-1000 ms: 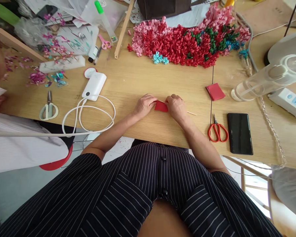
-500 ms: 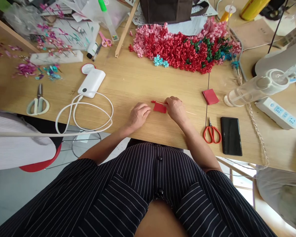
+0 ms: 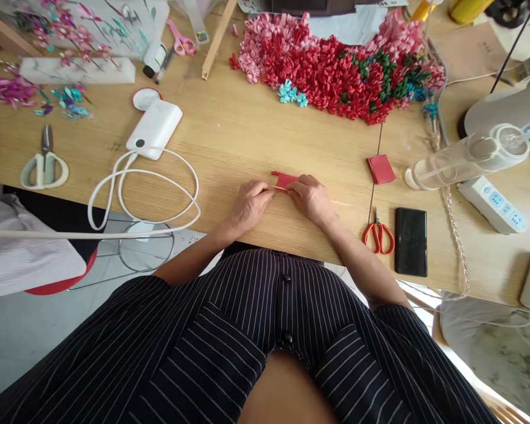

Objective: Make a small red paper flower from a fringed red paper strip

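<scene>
A small red paper piece [image 3: 284,179] lies on the wooden table [image 3: 247,135] with a thin wooden stick [image 3: 341,203] running under it to the right. My right hand [image 3: 310,196] is closed, its fingers pressing on the paper and the stick. My left hand [image 3: 249,202] is closed too, and its fingertips pinch the stick's left end at the paper's near edge. A short rolled red bit sticks out at the paper's far left corner.
Red scissors [image 3: 378,234] and a black phone [image 3: 410,241] lie to the right, with a red paper stack [image 3: 381,169] beyond. A heap of paper flowers [image 3: 335,70] fills the back. A white power bank [image 3: 153,129] with its cable and white scissors [image 3: 44,166] lie left. Another person's sleeve [image 3: 22,265] is at the left.
My left hand left the paper half a second ago and has come back to pinch the stick at its near edge. The camera view shifted a little.
</scene>
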Tool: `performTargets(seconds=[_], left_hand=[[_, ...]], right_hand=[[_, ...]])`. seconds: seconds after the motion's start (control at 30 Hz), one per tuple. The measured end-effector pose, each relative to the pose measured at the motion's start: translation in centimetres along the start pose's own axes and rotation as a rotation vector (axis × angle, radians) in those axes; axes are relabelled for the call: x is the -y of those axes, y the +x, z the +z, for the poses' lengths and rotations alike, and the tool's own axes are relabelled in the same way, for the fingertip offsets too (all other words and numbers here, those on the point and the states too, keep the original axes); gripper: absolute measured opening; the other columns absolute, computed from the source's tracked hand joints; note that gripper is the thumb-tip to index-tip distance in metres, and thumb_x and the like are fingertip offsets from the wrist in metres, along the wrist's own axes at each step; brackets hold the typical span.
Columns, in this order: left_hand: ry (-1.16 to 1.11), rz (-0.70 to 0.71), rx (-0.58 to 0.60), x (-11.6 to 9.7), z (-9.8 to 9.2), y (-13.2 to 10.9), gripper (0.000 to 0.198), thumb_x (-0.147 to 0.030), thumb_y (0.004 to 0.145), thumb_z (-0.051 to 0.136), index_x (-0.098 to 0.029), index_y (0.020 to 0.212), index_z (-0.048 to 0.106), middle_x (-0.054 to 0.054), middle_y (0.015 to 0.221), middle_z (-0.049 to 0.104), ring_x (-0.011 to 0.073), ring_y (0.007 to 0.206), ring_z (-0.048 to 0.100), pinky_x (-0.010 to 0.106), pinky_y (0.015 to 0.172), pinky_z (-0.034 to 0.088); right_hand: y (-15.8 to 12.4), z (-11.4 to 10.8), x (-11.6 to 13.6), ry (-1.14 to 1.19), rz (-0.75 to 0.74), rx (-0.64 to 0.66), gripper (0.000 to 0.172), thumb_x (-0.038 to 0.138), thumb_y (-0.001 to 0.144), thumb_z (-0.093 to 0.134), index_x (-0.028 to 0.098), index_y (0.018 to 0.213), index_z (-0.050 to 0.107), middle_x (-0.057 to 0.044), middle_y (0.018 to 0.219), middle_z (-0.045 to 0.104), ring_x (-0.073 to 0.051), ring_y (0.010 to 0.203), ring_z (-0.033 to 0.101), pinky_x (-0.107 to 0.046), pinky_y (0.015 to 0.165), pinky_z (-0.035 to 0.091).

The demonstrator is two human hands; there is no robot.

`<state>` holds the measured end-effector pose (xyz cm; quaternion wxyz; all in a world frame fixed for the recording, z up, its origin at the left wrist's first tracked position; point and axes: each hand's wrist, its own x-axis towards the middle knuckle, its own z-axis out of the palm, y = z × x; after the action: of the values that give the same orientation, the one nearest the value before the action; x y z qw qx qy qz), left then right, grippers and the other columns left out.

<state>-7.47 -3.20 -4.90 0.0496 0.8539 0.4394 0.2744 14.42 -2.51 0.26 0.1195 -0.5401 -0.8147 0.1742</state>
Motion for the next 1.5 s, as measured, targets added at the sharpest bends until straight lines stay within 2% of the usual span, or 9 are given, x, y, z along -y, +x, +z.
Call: performTargets(seconds=[0.17, 0.43, 0.83, 1.1, 1.23, 1.33, 1.5], left_hand=[[-0.052, -0.051, 0.027, 0.0, 0.0, 0.0, 0.025, -0.027, 0.107, 0.054, -0.023, 0.11, 0.079, 0.007, 0.1, 0.069, 0.0219, 0.096, 0.061, 0.038, 0.088, 0.049], [0.03, -0.006, -0.009, -0.2, 0.0, -0.3, 0.028, -0.028, 0.109, 0.051, -0.022, 0.111, 0.078, 0.007, 0.1, 0.069, 0.0211, 0.096, 0.062, 0.036, 0.088, 0.05], [0.019, -0.036, 0.032, -0.5, -0.2, -0.5, 0.036, -0.036, 0.113, 0.04, -0.026, 0.116, 0.075, 0.005, 0.102, 0.071, 0.0199, 0.101, 0.062, 0.036, 0.092, 0.047], [-0.026, -0.063, 0.072, -0.5, -0.3, -0.1, 0.037, -0.029, 0.113, 0.039, -0.023, 0.121, 0.074, 0.009, 0.106, 0.072, 0.0234, 0.105, 0.064, 0.04, 0.092, 0.048], [0.017, -0.05, 0.107, -0.4, -0.5, 0.8, 0.033, -0.026, 0.111, 0.043, -0.021, 0.117, 0.075, 0.008, 0.101, 0.072, 0.0237, 0.101, 0.064, 0.039, 0.091, 0.05], [0.061, -0.037, 0.1, -0.2, -0.4, 1.6, 0.03, -0.026, 0.109, 0.047, -0.02, 0.106, 0.076, 0.008, 0.097, 0.071, 0.0237, 0.097, 0.064, 0.039, 0.088, 0.051], [0.028, -0.091, 0.109, 0.2, 0.2, 2.7, 0.021, -0.024, 0.103, 0.06, -0.019, 0.09, 0.075, 0.007, 0.092, 0.07, 0.0247, 0.095, 0.065, 0.04, 0.087, 0.052]], right_hand=[[-0.3, 1.0, -0.5, 0.044, -0.002, -0.014, 0.035, 0.024, 0.107, 0.046, 0.016, 0.114, 0.079, -0.015, 0.112, 0.072, -0.025, 0.104, 0.059, -0.035, 0.095, 0.047], [-0.3, 1.3, -1.0, 0.069, -0.011, -0.049, 0.033, 0.025, 0.107, 0.047, 0.018, 0.113, 0.079, -0.014, 0.111, 0.071, -0.025, 0.103, 0.059, -0.034, 0.095, 0.048], [-0.3, 1.8, -1.3, 0.082, -0.009, -0.052, 0.032, 0.024, 0.106, 0.048, 0.02, 0.11, 0.08, -0.013, 0.109, 0.07, -0.024, 0.102, 0.059, -0.035, 0.093, 0.048], [-0.2, 1.8, -1.2, 0.053, -0.012, -0.05, 0.033, 0.023, 0.106, 0.048, 0.019, 0.11, 0.08, -0.012, 0.105, 0.07, -0.024, 0.099, 0.058, -0.034, 0.091, 0.047], [-0.2, 1.8, -1.2, 0.06, -0.005, -0.053, 0.033, 0.022, 0.106, 0.047, 0.02, 0.109, 0.08, -0.012, 0.106, 0.07, -0.024, 0.099, 0.057, -0.035, 0.089, 0.047], [-0.2, 1.8, -1.2, 0.068, -0.008, -0.064, 0.034, 0.021, 0.106, 0.046, 0.02, 0.108, 0.08, -0.012, 0.106, 0.07, -0.024, 0.098, 0.057, -0.035, 0.09, 0.047], [-0.2, 1.7, -1.1, 0.048, -0.01, -0.059, 0.035, 0.022, 0.107, 0.046, 0.019, 0.109, 0.08, -0.013, 0.107, 0.07, -0.024, 0.098, 0.058, -0.035, 0.089, 0.047]])
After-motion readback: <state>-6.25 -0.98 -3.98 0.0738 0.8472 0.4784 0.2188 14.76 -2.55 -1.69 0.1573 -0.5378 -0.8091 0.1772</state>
